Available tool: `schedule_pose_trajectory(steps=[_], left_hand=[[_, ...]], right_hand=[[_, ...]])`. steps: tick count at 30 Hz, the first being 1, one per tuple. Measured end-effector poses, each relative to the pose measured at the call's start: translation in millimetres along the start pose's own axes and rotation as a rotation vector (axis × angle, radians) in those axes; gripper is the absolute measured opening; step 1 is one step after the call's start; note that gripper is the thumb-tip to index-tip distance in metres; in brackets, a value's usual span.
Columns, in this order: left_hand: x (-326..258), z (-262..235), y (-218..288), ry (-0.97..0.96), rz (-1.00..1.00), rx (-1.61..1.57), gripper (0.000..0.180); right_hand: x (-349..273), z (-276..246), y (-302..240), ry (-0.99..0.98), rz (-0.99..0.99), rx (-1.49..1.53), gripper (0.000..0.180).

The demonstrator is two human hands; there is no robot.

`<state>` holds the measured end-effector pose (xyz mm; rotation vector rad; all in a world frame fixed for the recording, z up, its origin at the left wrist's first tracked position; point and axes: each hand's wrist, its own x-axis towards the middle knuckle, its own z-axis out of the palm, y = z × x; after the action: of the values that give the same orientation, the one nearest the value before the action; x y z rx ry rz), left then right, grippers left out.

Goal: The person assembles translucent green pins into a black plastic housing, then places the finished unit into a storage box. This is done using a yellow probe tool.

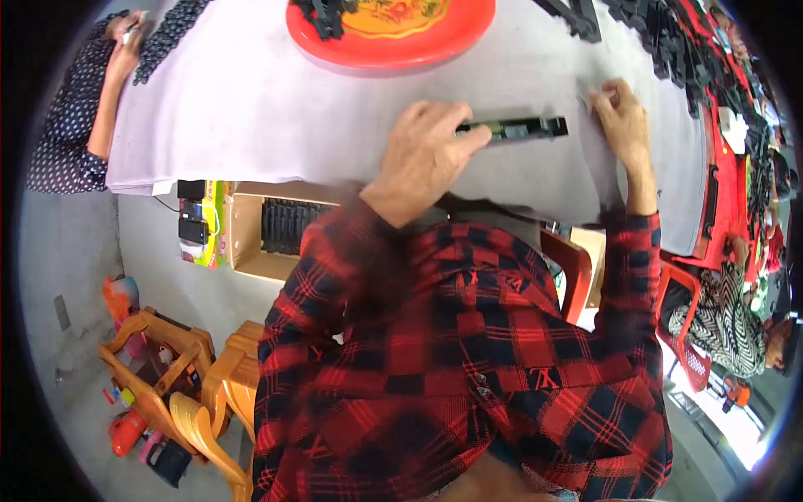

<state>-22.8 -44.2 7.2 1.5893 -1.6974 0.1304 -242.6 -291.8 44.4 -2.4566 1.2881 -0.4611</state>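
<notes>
Left hand (427, 151) lies palm-down on grey table (251, 92), fingers together, tips pressing the left end of a long black strip part (523, 129). Right hand (623, 121) just beside its right end, fingers curled; pinch unclear. Red tray (393, 46) beyond.

Two hands of the wearer, left hand (427, 155) and right hand (623, 125); one long black strip part (523, 129) between them on one pale worktop (251, 109). One round red tray (393, 38). One open cardboard box (268, 226) of black parts below. Two co-workers' figures, one at each edge.
</notes>
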Motion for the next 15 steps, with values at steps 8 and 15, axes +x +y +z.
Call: schedule_pose_trajectory(steps=[8, 15], left_hand=[[2, 0, 2, -0.023, -0.003, 0.024, 0.024], [1, 0, -4, -0.017, 0.014, 0.047, 0.025]], right_hand=[[0, 28, -14, 0.070, -0.216, 0.036, 0.028], [32, 22, -52, 0.031, -0.236, 0.289, 0.019]])
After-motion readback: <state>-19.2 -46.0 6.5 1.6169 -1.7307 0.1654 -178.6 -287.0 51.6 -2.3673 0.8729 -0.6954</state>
